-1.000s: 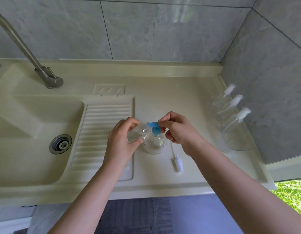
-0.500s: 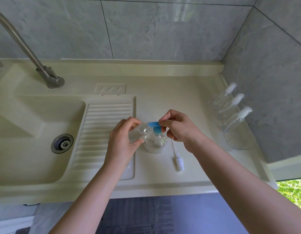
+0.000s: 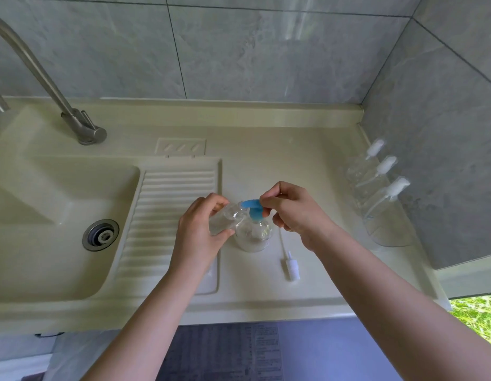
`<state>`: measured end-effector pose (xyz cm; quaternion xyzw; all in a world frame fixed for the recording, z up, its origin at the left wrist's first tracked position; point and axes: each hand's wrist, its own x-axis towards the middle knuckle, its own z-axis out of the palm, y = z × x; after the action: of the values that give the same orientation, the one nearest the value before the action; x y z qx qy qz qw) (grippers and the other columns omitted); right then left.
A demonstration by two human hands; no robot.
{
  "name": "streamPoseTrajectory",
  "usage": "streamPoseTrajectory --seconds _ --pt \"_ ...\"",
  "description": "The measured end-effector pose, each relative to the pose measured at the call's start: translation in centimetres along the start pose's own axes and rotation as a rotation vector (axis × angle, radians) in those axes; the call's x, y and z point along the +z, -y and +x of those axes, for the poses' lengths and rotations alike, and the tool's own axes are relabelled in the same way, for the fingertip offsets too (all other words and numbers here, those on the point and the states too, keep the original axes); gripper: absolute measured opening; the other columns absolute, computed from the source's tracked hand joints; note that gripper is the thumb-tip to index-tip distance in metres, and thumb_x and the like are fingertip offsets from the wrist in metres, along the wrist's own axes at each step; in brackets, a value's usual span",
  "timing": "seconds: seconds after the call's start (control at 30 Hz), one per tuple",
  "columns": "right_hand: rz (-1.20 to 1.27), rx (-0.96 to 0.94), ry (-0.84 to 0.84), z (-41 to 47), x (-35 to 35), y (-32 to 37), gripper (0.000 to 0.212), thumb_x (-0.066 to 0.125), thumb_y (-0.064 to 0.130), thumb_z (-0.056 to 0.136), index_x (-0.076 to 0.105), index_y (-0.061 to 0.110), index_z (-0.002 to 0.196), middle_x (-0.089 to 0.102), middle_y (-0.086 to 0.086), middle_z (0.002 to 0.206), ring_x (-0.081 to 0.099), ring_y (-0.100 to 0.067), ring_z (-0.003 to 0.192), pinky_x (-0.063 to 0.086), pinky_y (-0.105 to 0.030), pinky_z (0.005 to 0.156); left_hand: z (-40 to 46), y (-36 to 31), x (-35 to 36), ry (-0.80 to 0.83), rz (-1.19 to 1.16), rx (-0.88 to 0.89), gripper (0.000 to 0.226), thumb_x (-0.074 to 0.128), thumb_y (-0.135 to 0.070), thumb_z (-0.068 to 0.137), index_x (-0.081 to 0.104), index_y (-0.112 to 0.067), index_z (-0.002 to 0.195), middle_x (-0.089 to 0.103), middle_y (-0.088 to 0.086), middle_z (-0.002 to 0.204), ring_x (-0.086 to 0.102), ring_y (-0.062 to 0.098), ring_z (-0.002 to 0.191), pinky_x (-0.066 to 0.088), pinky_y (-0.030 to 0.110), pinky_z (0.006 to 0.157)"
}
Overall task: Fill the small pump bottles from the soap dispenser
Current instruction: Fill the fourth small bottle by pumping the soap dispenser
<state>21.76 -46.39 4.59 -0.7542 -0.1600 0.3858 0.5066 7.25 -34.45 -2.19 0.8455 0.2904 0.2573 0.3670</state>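
A clear soap dispenser (image 3: 254,235) with a blue pump head (image 3: 254,209) stands on the counter beside the washboard. My right hand (image 3: 291,211) pinches the blue pump head from the right. My left hand (image 3: 201,226) grips a small clear bottle (image 3: 225,218) with no cap, tilted with its mouth at the blue nozzle. Its white pump cap with a tube (image 3: 289,264) lies on the counter to the right of the dispenser. Three small capped pump bottles (image 3: 376,185) stand in a row against the right wall.
A cream sink basin (image 3: 32,215) with a metal drain (image 3: 100,235) lies to the left, with a ribbed washboard (image 3: 161,204) between it and the counter. A metal faucet (image 3: 60,97) rises at the back left. Grey tiled walls close the back and right.
Both hands, the small bottle and the dispenser keep their places; only the camera shifts slightly. No clear movement of the pump head shows.
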Motion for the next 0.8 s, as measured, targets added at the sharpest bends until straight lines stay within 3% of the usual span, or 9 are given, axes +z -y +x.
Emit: streamPoseTrajectory --seconds 0.1,0.27,0.4,0.8 --pt "-0.004 -0.02 0.0 -0.08 -0.16 0.28 0.011 0.058 0.002 0.092 0.06 0.009 0.084 0.064 -0.002 0.062 0.041 -0.011 0.044 0.032 -0.013 0.04 0.08 -0.15 -0.18 -0.011 -0.013 0.003 0.049 0.088 -0.005 0.059 0.063 -0.025 0.096 0.064 -0.015 0.092 0.059 0.002 0.086 0.049 0.024 0.078" --pt "-0.007 -0.019 0.001 -0.2 0.22 -0.23 0.014 0.057 0.003 0.094 0.057 0.01 0.082 0.062 -0.003 0.064 0.042 -0.009 0.044 0.031 -0.013 0.039 0.14 -0.1 -0.22 0.016 0.022 0.02 0.05 0.088 -0.004 0.059 0.063 -0.025 0.096 0.063 -0.014 0.093 0.057 -0.002 0.087 0.041 0.01 0.077" --pt "0.03 0.0 -0.017 -0.32 0.21 -0.33 0.012 0.059 0.005 0.093 0.058 0.01 0.082 0.064 0.0 0.062 0.042 -0.011 0.047 0.032 -0.012 0.04 0.08 -0.05 -0.09 0.012 0.021 0.016 0.05 0.088 -0.005 0.059 0.063 -0.026 0.096 0.063 -0.013 0.092 0.058 0.002 0.086 0.043 0.013 0.077" --pt "0.016 -0.018 -0.01 -0.15 0.31 -0.43 0.014 0.057 0.001 0.093 0.057 0.01 0.081 0.062 -0.005 0.066 0.04 -0.011 0.043 0.031 -0.014 0.039 0.03 -0.29 -0.28 0.021 0.031 -0.001 0.05 0.089 -0.005 0.059 0.064 -0.024 0.098 0.063 -0.014 0.093 0.056 -0.005 0.086 0.038 0.004 0.076"
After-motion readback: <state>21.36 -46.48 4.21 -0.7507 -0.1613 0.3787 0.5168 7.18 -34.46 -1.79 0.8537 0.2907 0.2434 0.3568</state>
